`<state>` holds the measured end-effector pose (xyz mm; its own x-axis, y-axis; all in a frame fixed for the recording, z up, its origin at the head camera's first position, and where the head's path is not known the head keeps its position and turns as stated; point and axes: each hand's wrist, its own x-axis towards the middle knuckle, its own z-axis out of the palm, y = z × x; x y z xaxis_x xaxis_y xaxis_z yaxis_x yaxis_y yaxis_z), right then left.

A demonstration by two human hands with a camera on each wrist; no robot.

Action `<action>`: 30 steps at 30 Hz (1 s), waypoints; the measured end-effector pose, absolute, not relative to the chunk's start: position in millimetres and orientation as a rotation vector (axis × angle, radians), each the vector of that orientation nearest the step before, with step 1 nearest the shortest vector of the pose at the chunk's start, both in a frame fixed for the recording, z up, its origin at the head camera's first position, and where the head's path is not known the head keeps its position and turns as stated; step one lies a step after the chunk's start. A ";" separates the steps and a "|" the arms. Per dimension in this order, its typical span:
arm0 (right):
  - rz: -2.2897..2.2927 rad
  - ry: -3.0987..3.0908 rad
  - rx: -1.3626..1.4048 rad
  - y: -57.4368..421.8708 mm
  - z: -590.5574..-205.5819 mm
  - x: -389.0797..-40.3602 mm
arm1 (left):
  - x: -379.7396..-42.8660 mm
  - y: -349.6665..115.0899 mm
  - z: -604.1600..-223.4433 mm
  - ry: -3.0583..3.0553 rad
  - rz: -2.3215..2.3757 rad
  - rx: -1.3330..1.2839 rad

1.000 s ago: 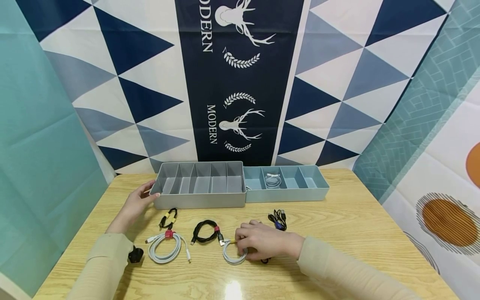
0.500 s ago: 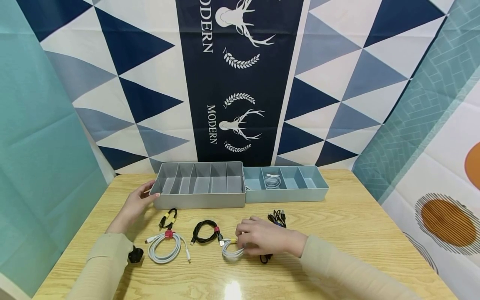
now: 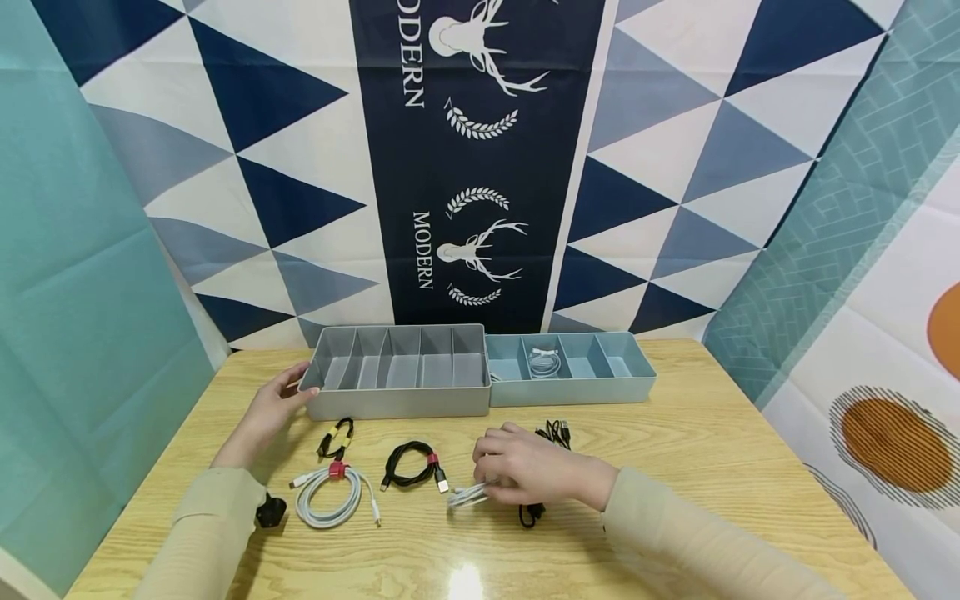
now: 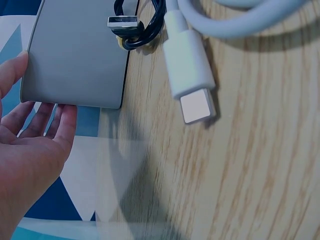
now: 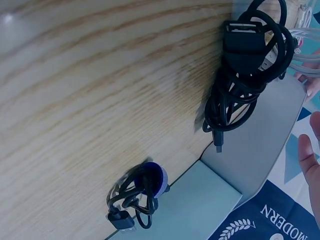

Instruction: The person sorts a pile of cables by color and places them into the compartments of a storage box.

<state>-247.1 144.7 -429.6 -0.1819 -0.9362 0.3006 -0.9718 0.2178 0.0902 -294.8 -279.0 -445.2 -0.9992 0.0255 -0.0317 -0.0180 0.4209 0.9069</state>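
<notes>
My right hand (image 3: 525,467) pinches a coiled white cable (image 3: 468,496) that tilts up off the table; in the right wrist view only part of the cable (image 5: 306,65) and some fingers show at the right edge. Below my hand lies a bundled black cable (image 3: 530,514), partly hidden. My left hand (image 3: 270,412) holds the left end of a grey divided box (image 3: 397,402), thumb at the rim and fingers against the end wall, as the left wrist view shows. Near it are a small black cable with yellow ties (image 3: 337,437) and a larger white cable with a red tie (image 3: 330,521).
Against the grey box stands a light blue divided box (image 3: 573,391), with a white coiled cable (image 3: 544,363) in one compartment. A black cable with a red tie (image 3: 408,481) and a black cable bundle (image 5: 132,195) with a blue tie lie on the wooden table (image 3: 675,467).
My right hand has gathered the white cable and raised it slightly off the table, away from the black cable with the red tie. My left hand stays on the grey box.
</notes>
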 end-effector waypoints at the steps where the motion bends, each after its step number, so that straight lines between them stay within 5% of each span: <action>1: 0.173 -2.198 1.791 144.8 -429.1 -247.2 | -294.8 -279.1 -445.4 2.615 1.666 0.006; 30: 0.250 -2.190 1.690 161.7 -390.4 -252.9 | -294.7 -279.9 -445.0 2.610 1.701 0.030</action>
<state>-252.9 161.7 -390.4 -0.2185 -0.8961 0.3864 -0.9601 0.2682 0.0790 -294.7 -279.9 -445.0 -0.9995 0.0302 -0.0108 0.0023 0.4036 0.9149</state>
